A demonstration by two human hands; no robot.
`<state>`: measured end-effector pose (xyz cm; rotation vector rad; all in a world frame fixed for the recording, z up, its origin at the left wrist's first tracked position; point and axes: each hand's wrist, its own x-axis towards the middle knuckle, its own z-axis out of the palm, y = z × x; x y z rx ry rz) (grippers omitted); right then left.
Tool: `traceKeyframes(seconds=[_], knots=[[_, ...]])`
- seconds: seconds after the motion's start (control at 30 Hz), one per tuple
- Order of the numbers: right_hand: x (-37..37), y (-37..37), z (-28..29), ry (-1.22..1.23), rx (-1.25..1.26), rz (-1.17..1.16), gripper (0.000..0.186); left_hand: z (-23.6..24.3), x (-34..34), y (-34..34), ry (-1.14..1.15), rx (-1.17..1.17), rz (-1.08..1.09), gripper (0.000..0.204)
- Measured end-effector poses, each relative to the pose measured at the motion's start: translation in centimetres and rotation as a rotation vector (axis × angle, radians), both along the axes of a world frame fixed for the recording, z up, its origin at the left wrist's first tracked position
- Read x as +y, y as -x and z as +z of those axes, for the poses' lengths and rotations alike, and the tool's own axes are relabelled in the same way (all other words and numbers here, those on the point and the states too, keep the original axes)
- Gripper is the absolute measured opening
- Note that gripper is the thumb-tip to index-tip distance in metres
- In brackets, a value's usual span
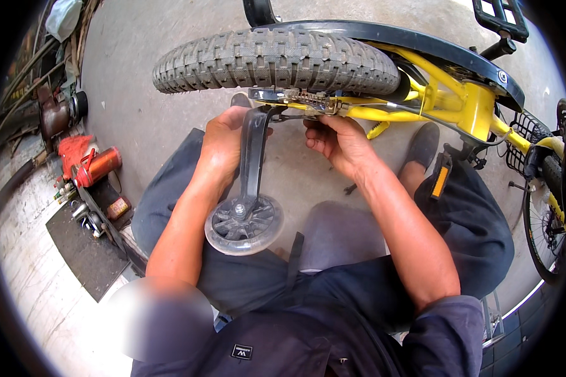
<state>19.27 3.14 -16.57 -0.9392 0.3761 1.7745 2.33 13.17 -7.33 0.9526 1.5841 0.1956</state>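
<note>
A yellow child's bicycle lies tipped over before me, its knobby rear tyre stretched across the far side. From the axle area a black training wheel bracket reaches toward me, ending in a small clear-rimmed wheel. My left hand is closed round the upper bracket from the left; most of its fingers are hidden behind it. Just right of the axle, my right hand has its fingers curled and pressed up under the yellow frame tube. What they pinch is hidden.
On the left are a red cylinder, a dark board, small metal parts and scrap rods. A pedal with an orange reflector juts out by my right knee. Another bicycle wheel stands at the far right.
</note>
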Motion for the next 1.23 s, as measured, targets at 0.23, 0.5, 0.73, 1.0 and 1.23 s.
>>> traceKeyframes(seconds=[0.23,0.5,0.73,1.0,1.23], knots=[[0.1,-0.4,-0.7,-0.036,-0.059,0.018,0.024,0.3,-0.1,0.4,0.011,-0.001,-0.043,0.018],[0.5,-0.1,-0.5,-0.006,-0.073,0.047,0.026,0.8,-0.2,0.0,-0.018,0.058,-0.023,0.017],[0.5,-0.3,-0.1,0.003,-0.111,0.05,0.025,0.6,-0.4,0.2,-0.023,-0.021,0.015,0.016],[0.4,-0.9,0.1,-0.04,-0.086,0.021,0.023,-0.1,-0.8,0.3,-0.027,-0.01,-0.006,0.015],[0.6,-0.7,-0.1,-0.027,-0.112,0.054,0.026,-0.3,-0.9,0.5,-0.037,-0.012,0.003,0.017]])
